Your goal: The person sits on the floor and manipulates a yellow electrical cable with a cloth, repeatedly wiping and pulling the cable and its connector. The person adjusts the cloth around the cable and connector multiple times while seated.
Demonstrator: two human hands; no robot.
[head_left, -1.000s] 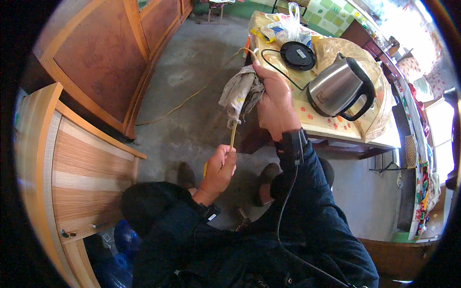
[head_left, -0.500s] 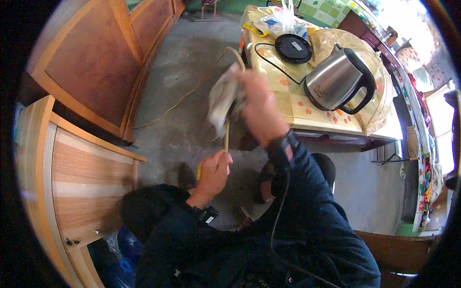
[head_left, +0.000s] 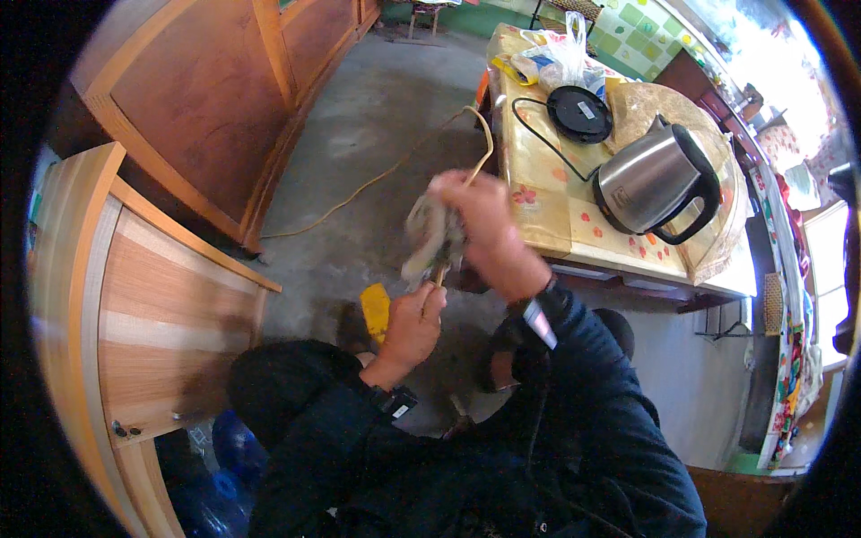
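A beige cord point(head_left: 486, 143) runs through both my hands, and from them it arcs up past the table corner and trails away over the floor. My left hand point(head_left: 411, 327) is closed around it low down, fingers wrapped. Just above, my right hand point(head_left: 484, 229), slightly blurred, grips a greyish-white rag point(head_left: 421, 238) folded about the cord. The rag's lower end hangs loose close to my left fingers. A flat yellow piece point(head_left: 375, 311) shows beside my left hand; whether it joins the cord I cannot tell.
On the table point(head_left: 560, 215) at right stand a steel kettle point(head_left: 650, 184), its black base point(head_left: 579, 115) and a plastic bag point(head_left: 567, 58). A wooden cabinet point(head_left: 193, 108) lines the left, with a light wood cabinet point(head_left: 179, 323) nearer. Blue plastic bottles point(head_left: 235, 448) lie at lower left.
My right hand and the rag have slid down the cord towards my left hand. More of the yellow piece shows. The whole view has shifted a little.
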